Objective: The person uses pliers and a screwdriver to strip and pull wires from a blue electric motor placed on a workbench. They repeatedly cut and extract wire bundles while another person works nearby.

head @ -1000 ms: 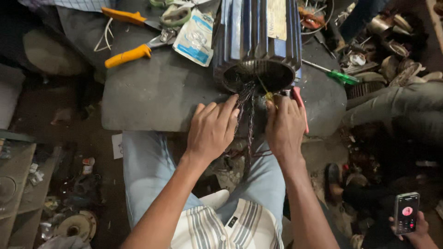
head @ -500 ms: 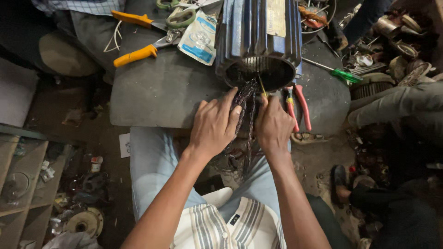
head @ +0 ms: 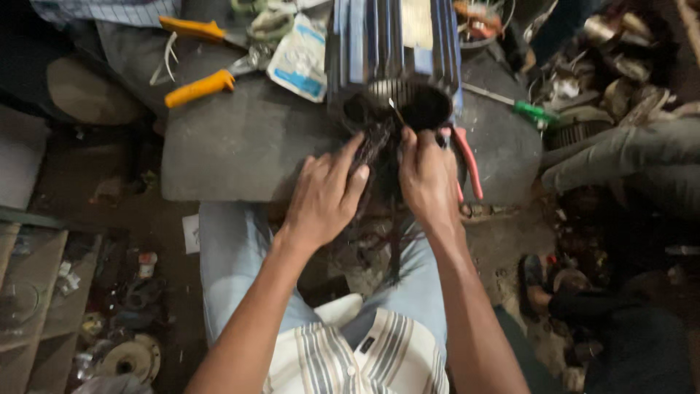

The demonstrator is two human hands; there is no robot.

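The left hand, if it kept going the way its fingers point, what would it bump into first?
Probably the bundle of dark wires hanging from the motor; the left hand already has its fingertips at them. Just behind sits the motor's round dark opening. Depth is hard to judge from above.

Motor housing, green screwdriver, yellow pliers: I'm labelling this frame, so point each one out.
Motor housing (head: 379,51), head view, on its ribbed blue shell.
Green screwdriver (head: 534,111), head view, on its handle.
Yellow pliers (head: 198,86), head view, on the nearer yellow grip.

Dark slab (head: 240,157), ribbed motor housing (head: 394,51), orange-handled pliers (head: 200,86), green screwdriver (head: 532,111)
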